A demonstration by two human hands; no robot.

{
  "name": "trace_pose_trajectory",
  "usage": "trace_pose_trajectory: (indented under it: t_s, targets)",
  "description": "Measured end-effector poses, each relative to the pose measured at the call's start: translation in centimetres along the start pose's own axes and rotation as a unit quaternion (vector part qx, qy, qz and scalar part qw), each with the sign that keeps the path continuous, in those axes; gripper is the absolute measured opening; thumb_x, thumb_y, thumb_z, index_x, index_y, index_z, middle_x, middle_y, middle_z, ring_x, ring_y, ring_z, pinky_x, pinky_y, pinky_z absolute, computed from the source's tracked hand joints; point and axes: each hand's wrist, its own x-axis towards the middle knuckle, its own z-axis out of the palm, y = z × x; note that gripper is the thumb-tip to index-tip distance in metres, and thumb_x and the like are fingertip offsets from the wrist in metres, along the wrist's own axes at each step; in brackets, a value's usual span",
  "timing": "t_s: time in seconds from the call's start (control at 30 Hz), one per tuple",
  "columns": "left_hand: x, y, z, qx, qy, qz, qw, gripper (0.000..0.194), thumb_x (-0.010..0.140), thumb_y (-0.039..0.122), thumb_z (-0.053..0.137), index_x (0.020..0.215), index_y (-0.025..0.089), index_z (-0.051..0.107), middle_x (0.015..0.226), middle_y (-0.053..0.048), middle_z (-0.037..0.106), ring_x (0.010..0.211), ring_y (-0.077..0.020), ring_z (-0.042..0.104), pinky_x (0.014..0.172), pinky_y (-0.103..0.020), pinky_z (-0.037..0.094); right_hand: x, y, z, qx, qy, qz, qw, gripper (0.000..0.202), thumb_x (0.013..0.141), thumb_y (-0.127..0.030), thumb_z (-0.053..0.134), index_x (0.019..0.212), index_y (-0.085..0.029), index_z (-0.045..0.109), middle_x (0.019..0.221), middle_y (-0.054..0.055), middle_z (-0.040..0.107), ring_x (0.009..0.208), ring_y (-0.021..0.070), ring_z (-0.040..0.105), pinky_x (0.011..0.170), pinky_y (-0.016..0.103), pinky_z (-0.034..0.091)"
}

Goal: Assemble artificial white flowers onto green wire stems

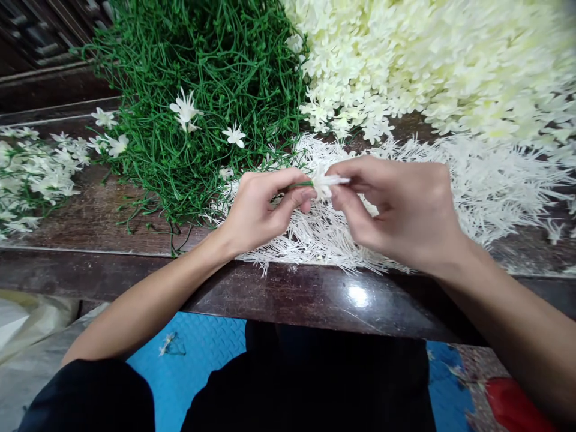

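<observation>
Between my two hands is a small white artificial flower (322,185) on a thin green stem. My left hand (274,201) pinches the stem just left of the petals. On the other side, the thumb and forefinger of my right hand (391,204) close on the flower's white tip, which points right. Under both hands spreads a heap of thin white spiky pieces (310,234). Behind my left hand rises a large pile of green stems (180,162), with a few finished-looking white flowers (234,135) lying on it.
A big mound of pale yellow-white blossoms (418,66) fills the back right. Stemmed white flowers (40,174) lie at the far left. The dark wooden table's front edge (288,297) runs before my lap, above a blue mat (211,342).
</observation>
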Motion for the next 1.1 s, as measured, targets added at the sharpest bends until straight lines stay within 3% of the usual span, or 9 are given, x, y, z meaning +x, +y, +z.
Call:
trace_pose_trajectory:
  t_s: [0.1, 0.2, 0.3, 0.4, 0.63, 0.77, 0.9, 1.0, 1.1]
  targets:
    - [0.2, -0.1, 0.1, -0.038, 0.005, -0.014, 0.999, 0.025, 0.095, 0.037, 0.059, 0.082, 0.018, 0.069, 0.07, -0.002, 0.072, 0.058, -0.0114, 0.06, 0.053, -0.025, 0.047, 0.3, 0.3, -0.5, 0.092, -0.001, 0.064, 0.994, 0.007, 0.089, -0.017, 0.06, 0.085, -0.022, 0.063, 0.075, 0.0, 0.069, 0.059, 0.0141, 0.062, 0.058, 0.031, 0.054]
    - [0.4, -0.4, -0.1, -0.041, 0.007, -0.015, 0.999, 0.023, 0.093, 0.035, 0.061, 0.082, 0.017, 0.07, 0.071, -0.002, 0.072, 0.06, -0.011, 0.06, 0.053, -0.023, 0.046, 0.3, 0.9, -0.9, 0.182, -0.022, 0.099, 0.978, 0.004, 0.09, -0.022, 0.063, 0.093, -0.023, 0.065, 0.083, 0.001, 0.07, 0.069, 0.0161, 0.066, 0.069, 0.034, 0.06]
    - [0.5, -0.6, -0.2, -0.039, 0.015, -0.018, 0.999, 0.017, 0.091, 0.029, 0.063, 0.085, 0.016, 0.071, 0.072, -0.002, 0.071, 0.062, -0.0104, 0.059, 0.055, -0.022, 0.047, 0.2, 1.5, -1.0, 0.195, -0.061, 0.109, 0.973, 0.03, 0.084, -0.026, 0.072, 0.112, -0.019, 0.065, 0.104, 0.005, 0.069, 0.088, 0.02, 0.068, 0.082, 0.036, 0.062]
    - [0.4, -0.7, -0.3, -0.035, 0.011, -0.015, 0.999, 0.014, 0.09, 0.026, 0.063, 0.086, 0.015, 0.071, 0.073, -0.001, 0.07, 0.062, -0.0098, 0.057, 0.055, -0.022, 0.046, 0.2, 1.7, -0.7, 0.185, -0.08, 0.113, 0.973, 0.046, 0.081, -0.029, 0.076, 0.123, -0.017, 0.062, 0.116, 0.008, 0.068, 0.089, 0.0213, 0.069, 0.085, 0.039, 0.062]
    - [0.3, -0.6, -0.2, -0.002, -0.004, 0.002, 1.0, 0.015, 0.09, 0.027, 0.064, 0.083, 0.015, 0.068, 0.075, -0.002, 0.071, 0.065, -0.0107, 0.06, 0.06, -0.024, 0.048, 0.2, 1.4, -0.2, 0.162, 0.003, 0.076, 0.984, 0.014, 0.086, -0.021, 0.069, 0.1, -0.021, 0.069, 0.09, 0.003, 0.074, 0.081, 0.0196, 0.07, 0.077, 0.038, 0.062]
    - [0.7, -1.3, -1.2, 0.11, 0.095, 0.066, 0.987, 0.009, 0.091, 0.02, 0.061, 0.094, 0.016, 0.069, 0.083, -0.003, 0.071, 0.071, -0.0127, 0.062, 0.065, -0.027, 0.05, 0.4, 1.4, -0.6, 0.152, 0.031, 0.112, 0.982, 0.015, 0.086, -0.023, 0.068, 0.101, -0.021, 0.07, 0.096, 0.005, 0.073, 0.088, 0.0221, 0.07, 0.083, 0.041, 0.062]
    - [1.2, -2.9, -3.2, 0.228, 0.225, 0.085, 0.944, 0.031, 0.093, 0.017, 0.056, 0.123, 0.025, 0.06, 0.113, -0.006, 0.067, 0.101, -0.0198, 0.061, 0.078, -0.034, 0.052, 0.6, 1.5, -0.9, 0.126, 0.041, 0.152, 0.979, 0.013, 0.086, -0.025, 0.067, 0.097, -0.021, 0.071, 0.091, 0.007, 0.072, 0.084, 0.0232, 0.07, 0.078, 0.042, 0.063]
    - [1.4, -3.6, -4.1, 0.281, 0.27, 0.1, 0.915, 0.044, 0.092, 0.019, 0.057, 0.135, 0.027, 0.05, 0.127, -0.009, 0.057, 0.118, -0.025, 0.052, 0.098, -0.042, 0.045, 0.7, 1.6, -0.8, 0.088, 0.03, 0.162, 0.982, 0.013, 0.085, -0.025, 0.066, 0.096, -0.02, 0.071, 0.088, 0.006, 0.073, 0.082, 0.0229, 0.07, 0.075, 0.043, 0.063]
    - [1.5, -3.4, -4.0, 0.319, 0.287, 0.138, 0.893, 0.041, 0.091, 0.014, 0.053, 0.131, 0.022, 0.052, 0.123, -0.011, 0.055, 0.119, -0.0282, 0.049, 0.103, -0.049, 0.037, 0.7, 1.7, -0.7, 0.018, -0.012, 0.151, 0.988, 0.014, 0.087, -0.028, 0.062, 0.095, -0.02, 0.071, 0.088, 0.007, 0.074, 0.076, 0.0235, 0.069, 0.07, 0.045, 0.062]
